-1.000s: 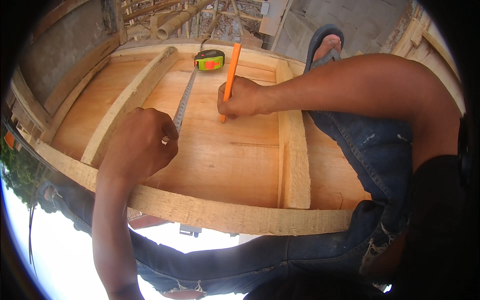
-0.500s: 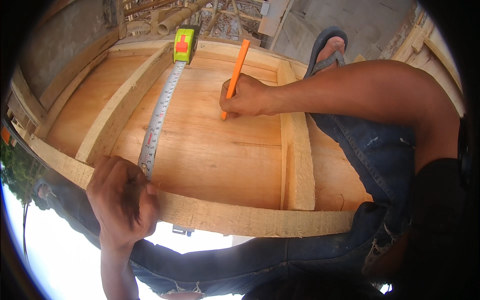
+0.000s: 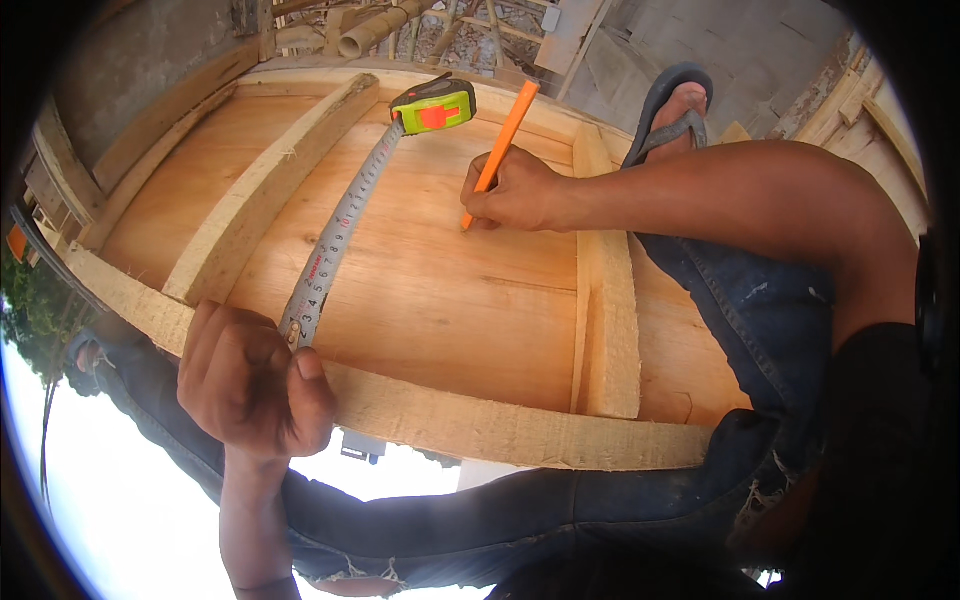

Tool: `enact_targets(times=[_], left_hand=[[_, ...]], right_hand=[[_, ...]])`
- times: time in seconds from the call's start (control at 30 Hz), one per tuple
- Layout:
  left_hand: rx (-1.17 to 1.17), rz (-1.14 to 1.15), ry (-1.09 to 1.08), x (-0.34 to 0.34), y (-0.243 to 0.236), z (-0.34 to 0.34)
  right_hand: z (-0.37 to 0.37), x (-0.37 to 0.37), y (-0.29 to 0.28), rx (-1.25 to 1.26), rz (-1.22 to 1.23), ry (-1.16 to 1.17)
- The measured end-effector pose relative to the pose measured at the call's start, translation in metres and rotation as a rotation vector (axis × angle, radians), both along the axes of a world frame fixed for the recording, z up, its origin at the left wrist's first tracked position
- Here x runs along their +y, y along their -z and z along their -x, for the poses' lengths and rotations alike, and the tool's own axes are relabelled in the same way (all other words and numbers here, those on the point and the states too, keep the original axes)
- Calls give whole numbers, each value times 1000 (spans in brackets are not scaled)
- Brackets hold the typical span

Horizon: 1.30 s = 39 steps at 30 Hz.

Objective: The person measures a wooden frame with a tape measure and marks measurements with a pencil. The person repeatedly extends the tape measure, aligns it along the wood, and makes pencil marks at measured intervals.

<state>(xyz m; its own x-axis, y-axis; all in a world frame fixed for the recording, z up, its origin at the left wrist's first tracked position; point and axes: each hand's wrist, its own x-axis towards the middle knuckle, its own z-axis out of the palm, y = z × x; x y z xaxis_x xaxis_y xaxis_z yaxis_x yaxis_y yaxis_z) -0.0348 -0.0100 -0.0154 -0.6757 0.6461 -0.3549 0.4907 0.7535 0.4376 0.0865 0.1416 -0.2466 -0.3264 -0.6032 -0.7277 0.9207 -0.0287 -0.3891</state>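
Note:
An orange carpenter's pencil (image 3: 508,140) is pinched in my right hand (image 3: 517,190), its tip down at the plywood panel (image 3: 450,320). Over the near wooden rail (image 3: 500,425), my left hand (image 3: 255,378) is closed at the end of the tape measure's blade; the fingers hide the very end. The pulled-out blade (image 3: 345,225) runs away from me across the plywood to its yellow-green and black case (image 3: 435,105), which has a red-orange button. The case lies tilted on its side near the far rail, left of my pencil.
Wooden crosspieces stand on the panel at left (image 3: 265,190) and right (image 3: 608,320). My legs in dark jeans (image 3: 420,520) border the near and right sides. A sandalled foot (image 3: 680,115) rests beyond the right corner. Bamboo poles (image 3: 380,28) and a concrete wall (image 3: 150,75) lie behind.
The tape case has swung right and turned from upright onto its side, and the blade now slants more. My left hand has rolled slightly right. My right hand still holds the pencil.

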Motion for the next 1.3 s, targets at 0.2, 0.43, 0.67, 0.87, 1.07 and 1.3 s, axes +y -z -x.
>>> enact_targets(times=[0.2,0.43,0.67,0.87,1.07,1.3], left_hand=[[55,-21,-29,0,0,-2],[85,-3,-45,-2,-2,-4],[83,-11,-61,-1,-1,-3],[76,-6,-66,-1,-1,-4],[72,-10,-54,-1,-1,-4],[104,-43,-47,-2,-1,-4]], right_hand=[[3,1,-3,72,8,-50],[4,2,-2,45,33,-25],[5,0,-4,59,28,-21],[4,-1,-1,71,19,-26],[6,0,-1,82,30,-55],[6,-1,1,70,59,-38]])
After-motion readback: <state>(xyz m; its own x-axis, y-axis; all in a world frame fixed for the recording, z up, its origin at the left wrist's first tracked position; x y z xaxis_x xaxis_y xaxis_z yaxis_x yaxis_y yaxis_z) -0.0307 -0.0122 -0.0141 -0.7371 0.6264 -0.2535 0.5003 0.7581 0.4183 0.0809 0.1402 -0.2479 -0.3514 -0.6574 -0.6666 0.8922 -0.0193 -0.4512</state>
